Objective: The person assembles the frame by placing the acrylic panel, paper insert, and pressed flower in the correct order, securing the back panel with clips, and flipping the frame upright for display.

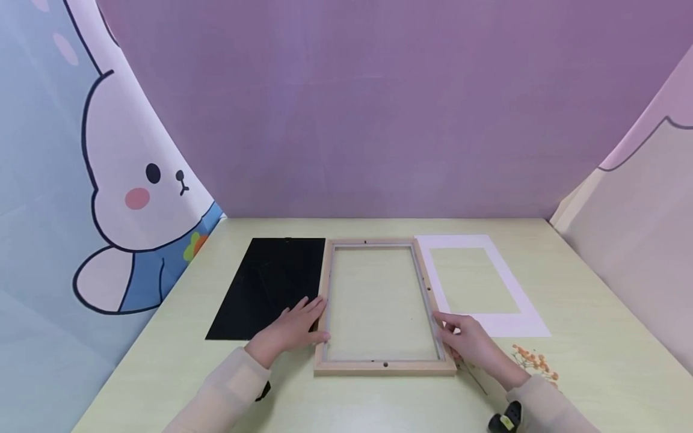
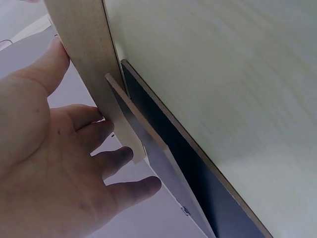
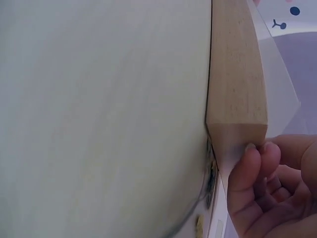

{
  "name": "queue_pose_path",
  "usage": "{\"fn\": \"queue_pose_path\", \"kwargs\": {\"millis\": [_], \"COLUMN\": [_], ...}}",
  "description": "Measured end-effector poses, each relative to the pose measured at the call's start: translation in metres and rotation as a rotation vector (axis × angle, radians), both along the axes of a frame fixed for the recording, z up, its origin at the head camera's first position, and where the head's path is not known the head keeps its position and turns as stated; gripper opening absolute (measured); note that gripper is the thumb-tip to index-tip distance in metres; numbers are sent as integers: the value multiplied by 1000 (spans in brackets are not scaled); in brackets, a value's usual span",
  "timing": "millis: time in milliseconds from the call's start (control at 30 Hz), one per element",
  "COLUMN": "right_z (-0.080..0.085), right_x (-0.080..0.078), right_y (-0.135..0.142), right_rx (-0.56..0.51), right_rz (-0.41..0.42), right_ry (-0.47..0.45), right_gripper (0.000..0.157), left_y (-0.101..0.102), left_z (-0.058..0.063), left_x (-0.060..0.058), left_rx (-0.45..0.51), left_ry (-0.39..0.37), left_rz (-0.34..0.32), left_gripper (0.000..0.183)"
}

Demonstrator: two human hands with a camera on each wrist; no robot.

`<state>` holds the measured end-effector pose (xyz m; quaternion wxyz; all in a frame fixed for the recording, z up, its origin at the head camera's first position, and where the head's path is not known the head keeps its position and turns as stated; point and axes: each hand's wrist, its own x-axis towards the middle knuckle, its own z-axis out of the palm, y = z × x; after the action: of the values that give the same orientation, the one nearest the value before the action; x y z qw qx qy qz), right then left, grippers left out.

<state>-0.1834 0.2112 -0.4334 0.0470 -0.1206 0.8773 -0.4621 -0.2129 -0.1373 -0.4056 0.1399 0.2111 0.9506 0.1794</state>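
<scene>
A light wooden picture frame (image 1: 385, 368) lies on the table between both hands, backside up. A clear sheet (image 3: 280, 82) stands out past the frame's upper edge in the right wrist view. My right hand (image 1: 470, 343) pinches with thumb and fingertips at the frame's right side near the front corner, seemingly on the clear sheet's edge. My left hand (image 1: 292, 329) rests against the frame's left side, fingers spread, thumb on its edge. A black backing board (image 1: 265, 282) lies left of the frame, partly under the left hand. The white mat (image 1: 498, 325) lies to the right.
A sprig of orange dried flowers (image 1: 533, 361) lies near my right wrist, its stem passing beneath the hand. The pale table (image 1: 368, 406) ends at a purple curtain (image 1: 346, 120). A printed cartoon cloth (image 1: 135, 150) hangs at the left.
</scene>
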Motion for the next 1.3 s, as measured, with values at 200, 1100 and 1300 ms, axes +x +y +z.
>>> {"fn": "queue_pose_path", "kwargs": {"millis": [200, 1100, 1300], "right_z": [1, 1, 0], "right_x": [0, 1, -1], "right_y": [3, 0, 0], "right_rx": [-10, -27, -13], "right_rz": [30, -27, -21], "right_ry": [-18, -45, -16], "right_gripper": [40, 39, 41], "left_y": [0, 1, 1], "left_z": [-1, 0, 0], "left_x": [-2, -1, -2], "left_rx": [-7, -8, -1], "left_ry": [-7, -13, -13], "left_rz": [10, 7, 6], "left_gripper": [71, 71, 71]}}
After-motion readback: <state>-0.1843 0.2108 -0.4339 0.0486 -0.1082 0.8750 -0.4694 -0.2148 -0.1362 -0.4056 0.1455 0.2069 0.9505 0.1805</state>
